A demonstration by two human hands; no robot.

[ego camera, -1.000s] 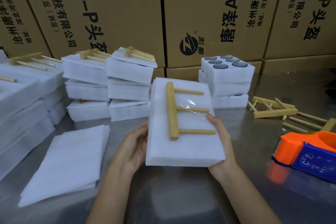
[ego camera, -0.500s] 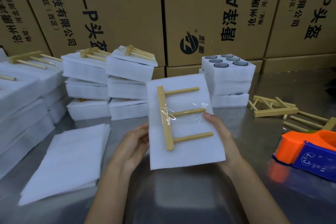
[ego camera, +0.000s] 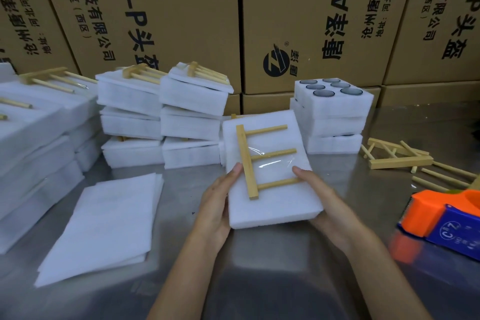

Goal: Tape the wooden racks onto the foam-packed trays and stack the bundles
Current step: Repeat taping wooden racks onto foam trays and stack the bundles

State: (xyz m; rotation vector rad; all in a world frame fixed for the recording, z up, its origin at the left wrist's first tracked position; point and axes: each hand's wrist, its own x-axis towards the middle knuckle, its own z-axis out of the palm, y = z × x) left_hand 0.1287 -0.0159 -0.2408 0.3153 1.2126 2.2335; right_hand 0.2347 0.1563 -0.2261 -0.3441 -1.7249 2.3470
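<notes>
Two hands hold a white foam-packed tray [ego camera: 272, 205] above a steel table [ego camera: 259, 280], left hand [ego camera: 217, 205] fingers curled round its left edge, right hand [ego camera: 315, 197] gripping its right edge, thumb atop, with a taped wooden rack [ego camera: 255, 161] lying between the thumbs.

A wooden rack [ego camera: 262, 161] lies on the foam tray [ego camera: 275, 205] at the middle of the bench [ego camera: 259, 280], the left hand [ego camera: 215, 205] on its left side and the right hand [ego camera: 319, 197] on its right. Behind it stand stacked bundles [ego camera: 192, 117]; foam sheets [ego camera: 104, 223] lie to the left, loose racks [ego camera: 400, 158] and a tape dispenser [ego camera: 441, 218] to the right, cartons [ego camera: 311, 21] at the back.
</notes>
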